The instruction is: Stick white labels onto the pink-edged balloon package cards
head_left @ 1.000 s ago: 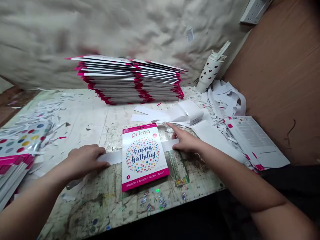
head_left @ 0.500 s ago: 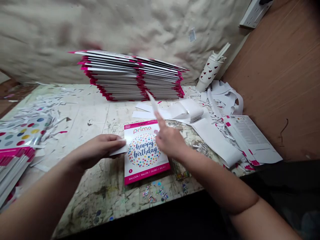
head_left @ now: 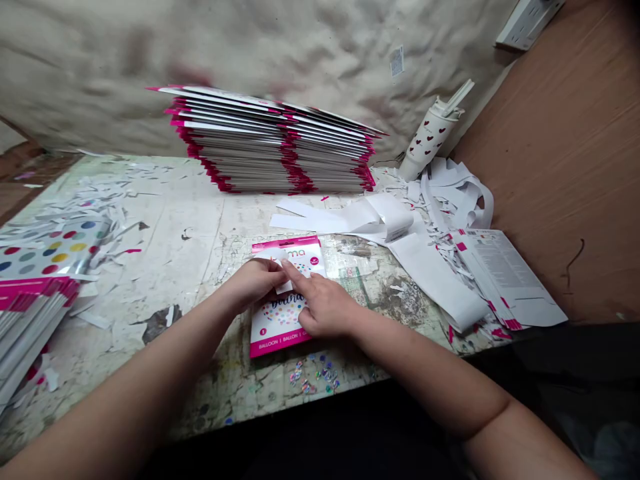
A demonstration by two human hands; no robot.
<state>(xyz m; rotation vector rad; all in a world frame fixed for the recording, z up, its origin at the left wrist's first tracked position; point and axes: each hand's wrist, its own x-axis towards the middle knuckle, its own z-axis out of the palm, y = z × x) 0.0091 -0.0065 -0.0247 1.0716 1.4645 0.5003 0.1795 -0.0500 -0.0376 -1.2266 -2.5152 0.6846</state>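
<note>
Head cam, the only view: backdrop is a pale, wrinkled wall sheet w/ a small sticker, a brown panel on the R side & a white socket strip up in the top R corner. Below it I've got a worn, stained counter w/ paper bits scattered on the L.

The pink-and-white balloon pack lies flat near the front edge, approx. centre, printed side up; the hands cover part of its lettering. L hand is over the pack's L side, grip pinched on a white paper strip, which shows above & below the fingertips. R hand comes in from the other side, index pointing fwd w/ its tip at the strip, right by the L fingertips. R thumb & index stand apart; can't tell if the other fingers close on anything.

Behind the pack I see a tall stack of pink-edged cards. To its R, a white tumbler w/ hearts leans in view, near curled paper offcuts. Longer white strips run fwd from mid-counter, & a printed card lies at far R. Far L: a spotted sheet above a bundle of pink-topped packs. Shiny confetti sits just in front of the pack.
</note>
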